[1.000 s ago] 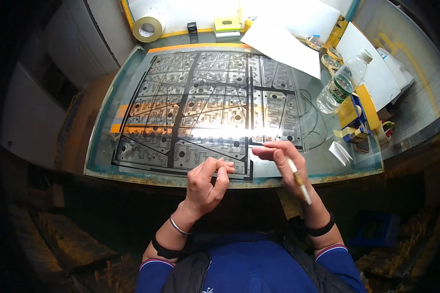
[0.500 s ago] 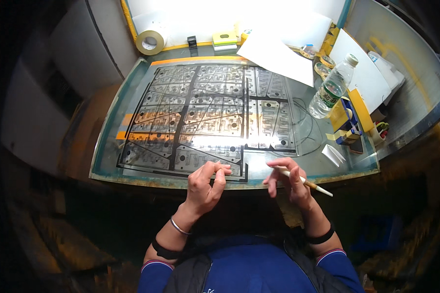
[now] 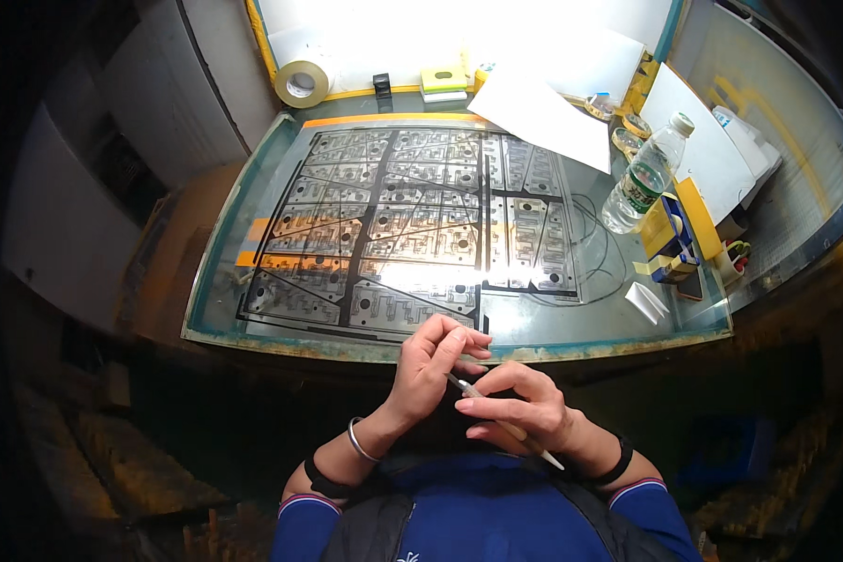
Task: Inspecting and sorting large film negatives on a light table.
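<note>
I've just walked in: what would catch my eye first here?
Probably the large transparent sheet with black circuit-like patterns, spread over much of the glass tabletop. By the near edge, the right hand holds a slim pen-like tool, its tip close to the left hand. A clear plastic bottle with a green label stands at the tabletop's right side.

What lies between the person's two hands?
In the head view, the grey end of the slim tool, held in the right hand, points toward the left hand.
</note>
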Available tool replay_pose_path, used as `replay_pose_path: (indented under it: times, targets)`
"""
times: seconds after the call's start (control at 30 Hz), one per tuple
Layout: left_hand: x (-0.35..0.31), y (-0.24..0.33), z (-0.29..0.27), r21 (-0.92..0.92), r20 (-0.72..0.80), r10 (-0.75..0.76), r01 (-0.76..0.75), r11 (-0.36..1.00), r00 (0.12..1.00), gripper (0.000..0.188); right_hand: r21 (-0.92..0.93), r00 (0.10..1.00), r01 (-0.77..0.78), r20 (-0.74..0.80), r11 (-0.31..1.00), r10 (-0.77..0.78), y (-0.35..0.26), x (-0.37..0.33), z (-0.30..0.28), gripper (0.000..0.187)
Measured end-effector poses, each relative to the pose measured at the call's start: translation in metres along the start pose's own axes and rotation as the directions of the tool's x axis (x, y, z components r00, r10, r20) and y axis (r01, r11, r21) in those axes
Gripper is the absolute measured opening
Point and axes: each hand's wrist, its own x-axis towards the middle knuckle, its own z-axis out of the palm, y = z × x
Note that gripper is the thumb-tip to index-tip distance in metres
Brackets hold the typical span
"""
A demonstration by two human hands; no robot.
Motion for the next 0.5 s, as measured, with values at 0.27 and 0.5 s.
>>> replay_pose_path:
  times: [0.27,0.5]
  targets:
    - [-0.001,-0.005,-0.001,-0.038,0.041,-0.022,0.024,0.999,0.999,0.021,-0.094,0.998,0.004,0.062,0.996,0.002,0.004,0.000,0.012,0.037]
    - [-0.004,-0.001,-0.001,-0.104,0.042,-0.067,0.071,0.992,0.997,0.020,-0.131,0.998,0.024,0.065,0.991,-0.016,0.005,-0.001,0.012,0.036]
